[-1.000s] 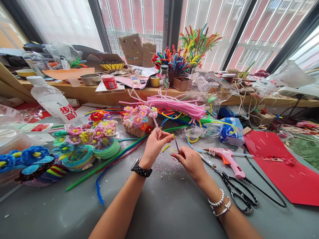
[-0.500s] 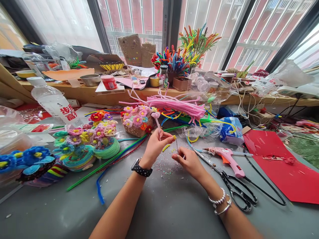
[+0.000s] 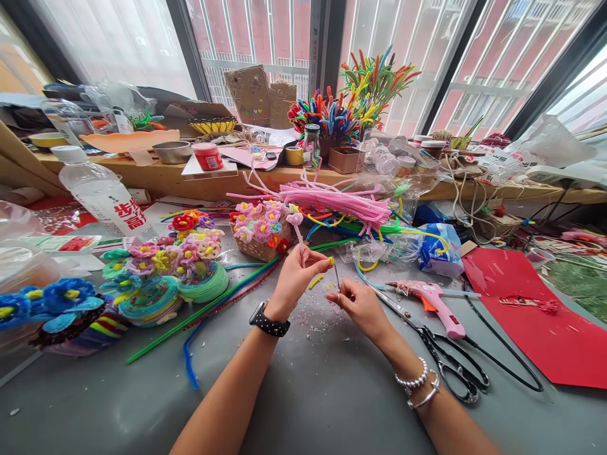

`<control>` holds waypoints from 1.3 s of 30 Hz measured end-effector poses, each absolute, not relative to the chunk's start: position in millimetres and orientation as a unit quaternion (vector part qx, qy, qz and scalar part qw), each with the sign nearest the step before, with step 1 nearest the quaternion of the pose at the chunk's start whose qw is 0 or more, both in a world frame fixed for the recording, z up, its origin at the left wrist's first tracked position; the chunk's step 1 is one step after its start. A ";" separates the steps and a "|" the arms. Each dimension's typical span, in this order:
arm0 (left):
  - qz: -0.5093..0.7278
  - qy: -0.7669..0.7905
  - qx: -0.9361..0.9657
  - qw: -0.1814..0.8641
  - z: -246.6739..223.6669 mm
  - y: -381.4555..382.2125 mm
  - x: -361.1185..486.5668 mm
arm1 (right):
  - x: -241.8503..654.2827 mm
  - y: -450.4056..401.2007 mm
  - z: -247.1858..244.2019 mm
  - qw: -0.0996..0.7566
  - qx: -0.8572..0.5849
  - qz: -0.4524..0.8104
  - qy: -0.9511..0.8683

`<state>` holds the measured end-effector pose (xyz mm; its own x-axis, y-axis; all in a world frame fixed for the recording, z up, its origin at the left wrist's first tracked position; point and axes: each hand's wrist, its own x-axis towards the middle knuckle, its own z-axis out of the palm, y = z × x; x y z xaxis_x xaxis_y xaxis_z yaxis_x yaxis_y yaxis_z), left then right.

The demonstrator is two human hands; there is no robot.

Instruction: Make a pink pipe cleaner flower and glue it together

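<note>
Near the middle of the grey table, my left hand is closed on a pale pink fuzzy stem standing up from its fingers. A small yellow piece sits at its fingertips. My right hand is to the right, fingers pinched on a thin dark metal tool whose tip points up to the yellow piece. Whether the tip touches it is too small to tell. A short yellow piece and colourful bits lie between my hands.
Pink pipe cleaners and a flower basket lie beyond my hands. Black-handled scissors, a pink glue gun and red paper are right. Fuzzy flowers and a bottle stand left.
My right hand has shifted slightly left, and the metal tool's angle has changed a little. My left hand and the pink stem have moved slightly left.
</note>
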<state>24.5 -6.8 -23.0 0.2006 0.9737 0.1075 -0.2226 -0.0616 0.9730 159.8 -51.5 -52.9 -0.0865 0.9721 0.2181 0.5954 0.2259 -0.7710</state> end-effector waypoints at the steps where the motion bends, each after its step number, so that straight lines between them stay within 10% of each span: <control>1: 0.514 0.367 0.516 0.579 -22.9 -6.9 24.5 | 159.5 -52.3 -51.6 0.374 -0.567 0.256 -0.688; 25: 0.482 0.390 0.528 0.581 -20.5 -5.5 19.0 | 186.2 -48.6 -58.7 0.183 -0.688 0.109 -0.694; 39: 0.411 0.398 0.564 0.595 -20.5 -8.4 22.9 | 190.3 -52.3 -45.6 0.261 -0.675 0.096 -0.683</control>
<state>22.9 -8.4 -20.5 0.3445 0.9387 -0.0107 -0.0403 0.0262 0.9988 190.3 -52.3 -45.6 0.0476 0.9726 0.2276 0.8721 0.0706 -0.4842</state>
